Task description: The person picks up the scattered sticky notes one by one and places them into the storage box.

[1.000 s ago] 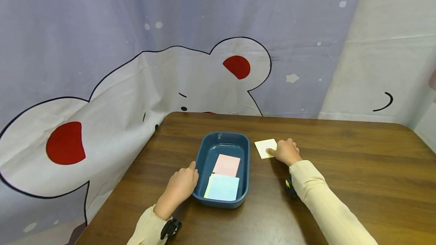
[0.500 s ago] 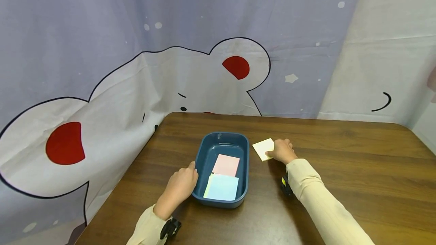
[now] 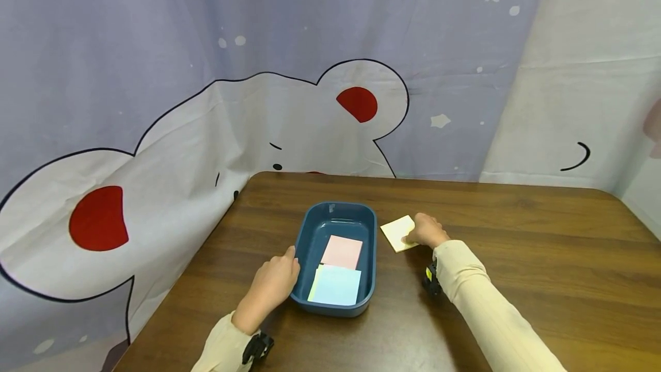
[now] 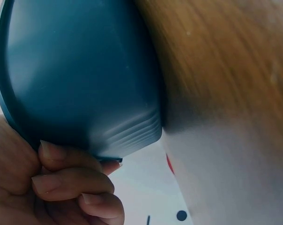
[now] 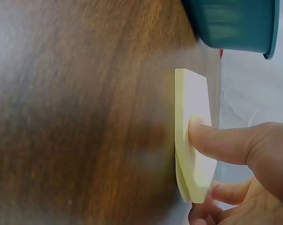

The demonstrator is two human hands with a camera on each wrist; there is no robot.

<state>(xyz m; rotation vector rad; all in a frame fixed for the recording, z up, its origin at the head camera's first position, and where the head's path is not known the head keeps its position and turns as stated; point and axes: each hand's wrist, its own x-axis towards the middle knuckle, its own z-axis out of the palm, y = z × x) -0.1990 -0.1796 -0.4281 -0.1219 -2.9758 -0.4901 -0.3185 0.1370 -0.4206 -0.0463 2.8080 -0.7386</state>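
My left hand (image 3: 273,277) is at the left rim of a blue plastic bin (image 3: 373,257). In the left wrist view its fingers (image 4: 73,180) are curled against the bin's outer wall (image 4: 80,70); the thumb is hidden. To the right of the bin, my right hand (image 3: 430,230) pinches a pale yellow sticky note pad (image 3: 396,231). The right wrist view has the thumb (image 5: 221,140) on the pad's face, with the other fingers partly hidden beyond its edge. A few sheets splay from the pad's lower side.
Inside the bin lie a pink sticky note pad (image 3: 342,251) and a light blue one (image 3: 338,286), with a yellowish edge showing beside the blue. The wooden table (image 3: 516,257) ends at a printed curtain (image 3: 310,119) behind.
My right hand has shifted slightly left toward the bin, and the yellow pad has turned and moved a little with it. The left hand holds its place.
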